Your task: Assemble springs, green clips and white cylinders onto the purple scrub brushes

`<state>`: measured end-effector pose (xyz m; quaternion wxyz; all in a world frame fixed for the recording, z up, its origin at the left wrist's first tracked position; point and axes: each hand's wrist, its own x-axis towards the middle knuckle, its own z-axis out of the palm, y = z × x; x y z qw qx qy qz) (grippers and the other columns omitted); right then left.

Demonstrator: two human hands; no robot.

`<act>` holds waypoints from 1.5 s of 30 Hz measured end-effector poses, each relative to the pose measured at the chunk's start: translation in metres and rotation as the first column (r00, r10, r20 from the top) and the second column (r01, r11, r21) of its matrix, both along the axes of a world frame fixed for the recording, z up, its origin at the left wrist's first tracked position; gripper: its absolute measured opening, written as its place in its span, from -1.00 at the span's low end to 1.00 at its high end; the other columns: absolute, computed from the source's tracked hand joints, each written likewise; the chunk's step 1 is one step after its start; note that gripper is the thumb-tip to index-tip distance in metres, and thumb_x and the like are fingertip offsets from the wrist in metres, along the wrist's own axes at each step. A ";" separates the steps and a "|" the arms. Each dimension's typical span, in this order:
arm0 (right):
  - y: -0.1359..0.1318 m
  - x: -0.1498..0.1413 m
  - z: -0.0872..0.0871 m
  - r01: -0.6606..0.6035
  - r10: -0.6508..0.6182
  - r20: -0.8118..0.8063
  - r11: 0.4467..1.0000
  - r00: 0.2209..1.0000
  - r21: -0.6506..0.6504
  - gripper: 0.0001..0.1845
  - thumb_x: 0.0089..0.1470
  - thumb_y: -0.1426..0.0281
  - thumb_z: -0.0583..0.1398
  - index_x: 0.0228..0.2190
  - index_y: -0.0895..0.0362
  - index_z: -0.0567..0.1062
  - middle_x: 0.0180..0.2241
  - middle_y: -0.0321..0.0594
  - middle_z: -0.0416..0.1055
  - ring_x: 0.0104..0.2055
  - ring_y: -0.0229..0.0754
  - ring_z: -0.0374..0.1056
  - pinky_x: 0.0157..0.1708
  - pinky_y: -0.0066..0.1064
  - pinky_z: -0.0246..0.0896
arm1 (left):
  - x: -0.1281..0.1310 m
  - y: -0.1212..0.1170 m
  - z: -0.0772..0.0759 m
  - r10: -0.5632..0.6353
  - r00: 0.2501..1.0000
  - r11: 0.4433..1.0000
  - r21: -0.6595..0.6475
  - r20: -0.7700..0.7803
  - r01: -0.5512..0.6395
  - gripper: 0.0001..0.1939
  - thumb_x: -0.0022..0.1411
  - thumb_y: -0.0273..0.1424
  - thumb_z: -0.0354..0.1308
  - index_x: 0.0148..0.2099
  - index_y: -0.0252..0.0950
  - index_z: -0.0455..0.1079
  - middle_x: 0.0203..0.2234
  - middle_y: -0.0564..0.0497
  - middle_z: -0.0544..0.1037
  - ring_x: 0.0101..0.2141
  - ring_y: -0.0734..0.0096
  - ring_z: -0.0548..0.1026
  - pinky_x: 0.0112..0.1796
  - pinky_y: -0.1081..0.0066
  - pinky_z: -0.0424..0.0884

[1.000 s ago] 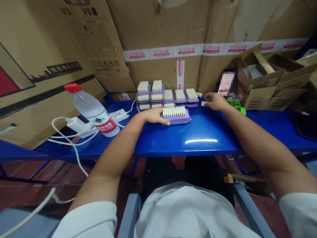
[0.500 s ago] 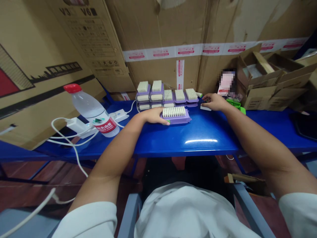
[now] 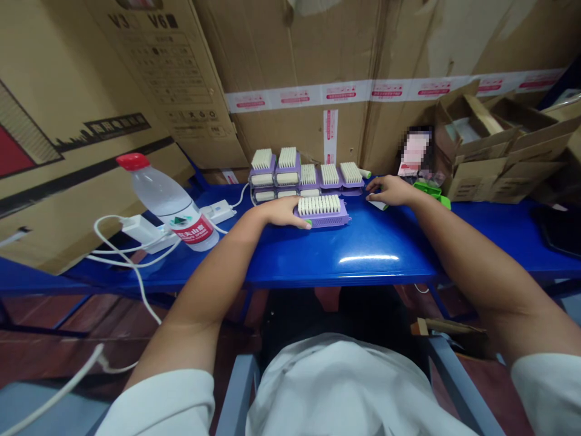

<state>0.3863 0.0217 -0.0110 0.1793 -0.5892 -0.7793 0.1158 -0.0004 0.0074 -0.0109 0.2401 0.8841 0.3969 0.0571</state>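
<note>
- Left hand point(image 3: 284, 212): closed on the left end of the purple block point(image 3: 324, 219), thumb along its front; the fingers behind are hidden.
- That block, topped with cream pegs, sits mid-counter point(image 3: 299, 257), just in front of the other purple blocks point(image 3: 329, 175) lined up near the back edge.
- Right hand point(image 3: 394, 190): apart from the left, fingers curved over a small white piece point(image 3: 378, 205) with a green end; I cannot tell if they pinch it.
- Another white piece point(image 3: 365, 174) lies near the back edge, beside the last block.
- Right of that hand are green parts point(image 3: 429, 191), then small cardboard boxes point(image 3: 481, 175); on the left half of the counter stands a bottle point(image 3: 195, 225) beside white cables point(image 3: 140, 263).
- Risks, as I judge them: a loose pinch could let the white piece slip; a backward push by the left hand could knock the lined-up blocks; a wide left elbow could catch the bottle.
- Against a second ago, the white piece lies nearer the front edge and slanted, its green end showing; the left hand and its block look unmoved.
</note>
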 end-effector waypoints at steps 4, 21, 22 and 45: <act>0.000 0.000 0.000 -0.004 0.004 0.022 1.000 1.000 -0.015 -0.66 0.08 0.31 0.45 -0.08 0.10 0.75 -0.09 -0.13 0.74 -0.05 0.06 0.65 0.03 -0.20 0.49 | 0.000 0.000 0.000 0.002 1.000 1.000 -0.008 0.002 -0.002 0.02 0.02 0.06 0.48 0.47 -0.18 0.39 0.40 -0.14 0.54 0.35 -0.13 0.52 0.34 0.12 0.38; -0.006 -0.005 0.006 0.001 0.002 0.027 0.996 1.000 -0.094 -0.69 0.19 0.41 0.32 -0.04 0.14 0.74 -0.15 -0.16 0.75 -0.27 -0.09 0.61 -0.07 -0.29 0.49 | 0.000 0.001 0.000 0.003 1.000 1.000 -0.007 0.006 -0.003 0.02 0.02 0.07 0.49 0.46 -0.18 0.38 0.41 -0.16 0.53 0.35 -0.15 0.52 0.34 0.09 0.38; -0.006 -0.005 0.006 -0.001 0.004 0.034 0.995 0.999 -0.098 -0.68 0.19 0.41 0.32 -0.04 0.14 0.74 -0.16 -0.17 0.75 -0.28 -0.10 0.60 -0.08 -0.29 0.49 | 0.000 0.000 0.000 0.005 1.000 1.000 -0.005 0.005 -0.005 0.02 0.02 0.07 0.48 0.46 -0.19 0.39 0.40 -0.16 0.53 0.34 -0.15 0.52 0.34 0.09 0.39; 0.008 -0.001 -0.011 -0.157 0.119 -0.307 0.982 0.944 -0.101 -0.82 0.09 0.38 0.40 -0.24 0.17 0.76 -0.44 -0.24 0.63 -0.60 -0.29 0.39 -0.43 -0.33 0.46 | -0.002 0.003 -0.005 -0.016 1.000 0.996 0.088 0.011 0.014 0.03 0.06 0.14 0.43 0.48 -0.19 0.33 0.42 -0.21 0.49 0.36 -0.21 0.50 0.34 -0.02 0.38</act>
